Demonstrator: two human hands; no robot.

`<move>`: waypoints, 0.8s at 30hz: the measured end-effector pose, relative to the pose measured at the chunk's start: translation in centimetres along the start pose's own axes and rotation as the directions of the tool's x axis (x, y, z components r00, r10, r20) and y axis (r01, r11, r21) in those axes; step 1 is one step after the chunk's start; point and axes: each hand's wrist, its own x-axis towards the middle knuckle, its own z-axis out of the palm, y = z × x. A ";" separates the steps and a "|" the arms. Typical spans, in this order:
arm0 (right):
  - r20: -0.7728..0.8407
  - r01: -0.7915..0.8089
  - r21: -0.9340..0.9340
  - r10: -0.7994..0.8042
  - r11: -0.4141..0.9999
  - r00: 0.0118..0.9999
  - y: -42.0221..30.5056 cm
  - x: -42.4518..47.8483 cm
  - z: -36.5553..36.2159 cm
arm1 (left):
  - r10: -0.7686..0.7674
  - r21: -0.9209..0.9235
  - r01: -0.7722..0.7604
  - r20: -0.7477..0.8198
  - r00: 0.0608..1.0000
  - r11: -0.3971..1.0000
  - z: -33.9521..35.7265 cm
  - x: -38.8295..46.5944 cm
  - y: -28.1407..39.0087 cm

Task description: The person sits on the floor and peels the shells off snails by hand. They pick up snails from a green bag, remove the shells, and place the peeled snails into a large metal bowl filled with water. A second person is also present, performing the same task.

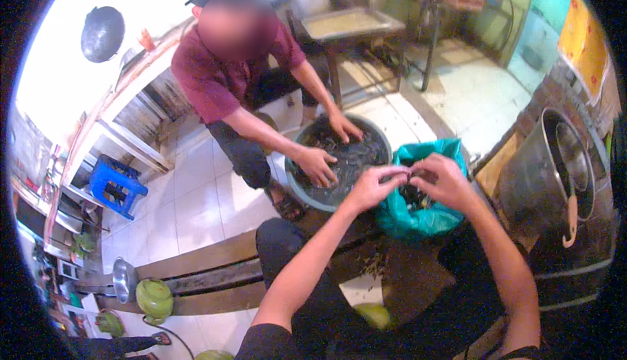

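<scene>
My left hand and my right hand meet fingertip to fingertip above the mouth of a teal plastic bag. Between the fingertips both pinch a small dark piece, too small and blurred to name. Down inside the bag lie dark bits with a few pale specks, partly covered by my hands. Left of the bag stands a round grey-blue basin holding a dark, wet-looking mass. A co-worker's two hands rest spread in that basin, apart from mine.
The co-worker in a maroon shirt leans over the basin. At right a large metal pot stands close to my right arm, with a hooked-handle ladle. A blue plastic stool, green gas cylinder and metal bowl are at left.
</scene>
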 end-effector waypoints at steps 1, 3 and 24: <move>0.007 -0.023 0.004 0.023 1.000 1.000 -0.3 -0.4 0.0 | -0.012 0.031 0.011 0.037 0.999 0.999 0.2 -0.5 0.4; -0.035 -0.015 0.040 0.016 0.999 0.999 -0.9 -0.9 0.0 | -0.053 0.020 0.052 0.063 0.997 0.998 0.6 -0.7 1.3; -0.009 0.160 -0.201 -0.165 0.966 0.986 -2.1 -1.2 1.1 | -0.271 -0.332 0.288 0.099 0.958 0.898 0.6 -0.2 2.7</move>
